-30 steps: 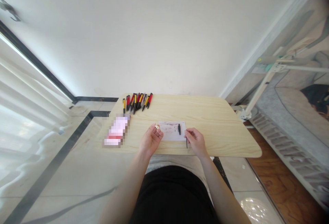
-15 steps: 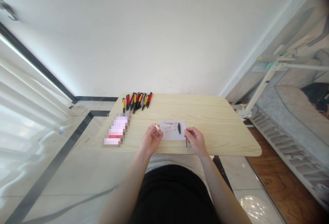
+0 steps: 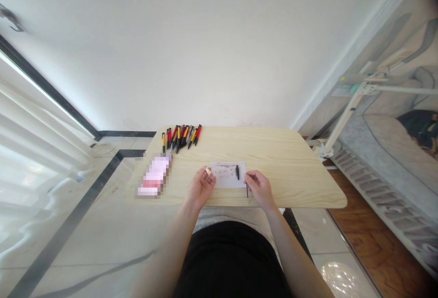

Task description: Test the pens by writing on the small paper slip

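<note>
My left hand is palm up with its fingers curled, pinching a small whitish piece too small to make out. In my right hand, thumb and fingers close on a thin dark stick, which looks like a pen refill and points down toward the table's near edge. Between the two hands lies a white sheet of paper with dark and reddish marks on it. A short black pen part rests on the sheet's right side, close to my right fingertips.
A pile of several red, yellow and black pens lies at the back left of the wooden table. A blurred-out phone-like rectangle is at the left. A white metal stand rises by the right edge, beside a grey sofa.
The view has shifted very slightly. Both hands keep their grips and stay in nearly the same place over the table.
</note>
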Motion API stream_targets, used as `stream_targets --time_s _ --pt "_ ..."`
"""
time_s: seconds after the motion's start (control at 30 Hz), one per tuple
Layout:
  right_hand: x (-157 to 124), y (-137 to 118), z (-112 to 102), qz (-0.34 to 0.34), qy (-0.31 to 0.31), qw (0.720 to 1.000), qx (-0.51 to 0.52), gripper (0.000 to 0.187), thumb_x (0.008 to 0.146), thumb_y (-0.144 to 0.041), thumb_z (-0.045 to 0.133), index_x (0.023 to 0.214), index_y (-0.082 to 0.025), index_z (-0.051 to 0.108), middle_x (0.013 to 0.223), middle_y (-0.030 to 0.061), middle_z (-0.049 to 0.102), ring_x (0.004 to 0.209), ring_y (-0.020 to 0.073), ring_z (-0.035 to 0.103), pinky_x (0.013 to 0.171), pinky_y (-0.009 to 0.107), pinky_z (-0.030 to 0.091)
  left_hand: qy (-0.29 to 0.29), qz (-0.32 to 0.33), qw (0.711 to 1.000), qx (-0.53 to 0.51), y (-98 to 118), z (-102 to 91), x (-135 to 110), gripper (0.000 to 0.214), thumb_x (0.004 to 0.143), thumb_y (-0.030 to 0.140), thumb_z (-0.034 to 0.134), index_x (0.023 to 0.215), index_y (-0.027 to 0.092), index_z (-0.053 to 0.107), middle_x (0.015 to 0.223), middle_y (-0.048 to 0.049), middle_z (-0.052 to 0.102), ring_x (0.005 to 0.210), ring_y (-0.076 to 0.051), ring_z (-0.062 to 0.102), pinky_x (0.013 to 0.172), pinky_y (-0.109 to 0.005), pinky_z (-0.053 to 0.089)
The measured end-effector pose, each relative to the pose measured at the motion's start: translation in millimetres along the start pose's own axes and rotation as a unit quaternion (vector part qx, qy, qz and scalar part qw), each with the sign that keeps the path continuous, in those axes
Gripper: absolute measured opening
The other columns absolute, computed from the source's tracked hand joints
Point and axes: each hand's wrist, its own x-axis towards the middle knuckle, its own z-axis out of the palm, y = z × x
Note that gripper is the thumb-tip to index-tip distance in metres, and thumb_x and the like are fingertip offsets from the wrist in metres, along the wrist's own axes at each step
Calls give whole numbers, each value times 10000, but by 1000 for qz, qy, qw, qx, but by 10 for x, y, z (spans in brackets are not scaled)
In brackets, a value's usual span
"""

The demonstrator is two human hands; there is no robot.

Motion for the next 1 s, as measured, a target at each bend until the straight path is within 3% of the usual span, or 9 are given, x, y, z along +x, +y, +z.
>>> stream_targets --time_s 0.23,0.57,0.73,0.83,1.0 --pt "-3 -13 -1 -6 -9 1000 -14 234 742 -398 581 783 -169 561 600 1 576 470 103 486 408 209 398 15 11 1000 10 3 2 1 68 783 82 520 740 119 558 700 -30 586 585 -80 554 567 -211 478" --pt "-3 3 -4 -5 -10 1000 -11 221 751 -386 569 793 -170 552 605 3 568 483 106 487 423 214 408 9 -20 1000 -7 13 57 -28 64 793 97 510 748 118 551 675 -17 578 569 -77 549 539 -208 468" --pt "-2 -12 0 -3 -7 1000 -13 227 747 -391 570 792 -169 554 602 3 568 482 107 487 423 215 405 19 8 1000 -9 30 142 -107 71 791 108 520 727 128 543 650 -5 565 547 -70 537 520 -199 455" --pt "-4 -17 1 1 -7 1000 -11 234 742 -395 574 794 -167 555 601 4 566 485 108 489 419 214 407 -8 12 1000 -16 33 196 -156 24 786 130 541 795 140 561 666 -3 567 588 -79 553 546 -204 461" --pt "-8 -31 1 2 -4 1000 -8 237 736 -396 582 794 -167 558 609 9 576 473 103 482 408 212 401 23 11 999 -21 -4 179 -151 42 780 112 537 747 131 555 682 -9 577 581 -71 554 560 -199 468"
